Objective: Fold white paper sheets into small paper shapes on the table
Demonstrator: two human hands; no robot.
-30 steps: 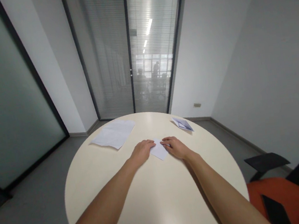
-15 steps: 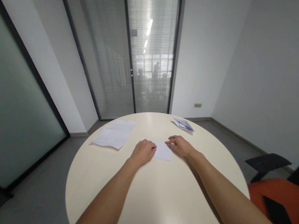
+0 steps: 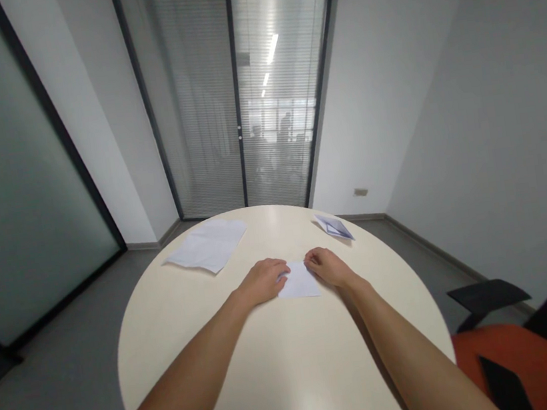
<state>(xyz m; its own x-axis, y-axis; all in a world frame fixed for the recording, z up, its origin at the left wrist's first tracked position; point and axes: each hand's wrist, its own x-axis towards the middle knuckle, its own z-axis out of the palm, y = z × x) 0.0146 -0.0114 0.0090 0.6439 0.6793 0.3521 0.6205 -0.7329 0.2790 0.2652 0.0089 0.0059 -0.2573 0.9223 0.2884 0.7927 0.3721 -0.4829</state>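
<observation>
One round, cream-topped bench [image 3: 275, 373] fills the near view, and on it lies a small, four-sided piece of white paper [image 3: 298, 286], flat between the two hands. The left hand [image 3: 264, 281] rests over the paper's left edge, thumb slightly parted from the fingers; the right hand [image 3: 331, 268] has its fingertips drawn together at the far right corner. Whether either one truly pinches the paper, I cannot tell. The step in hand seems to be setting this piece straight; the next move calls for light contact at both sides, so that it neither skids nor creases astray. Farther off, to the left, lies a large, slightly wavy sheet of white paper [image 3: 207, 246]; to the right sits a folded white and blue-grey paper piece [image 3: 336, 228], apart from the hands.
</observation>
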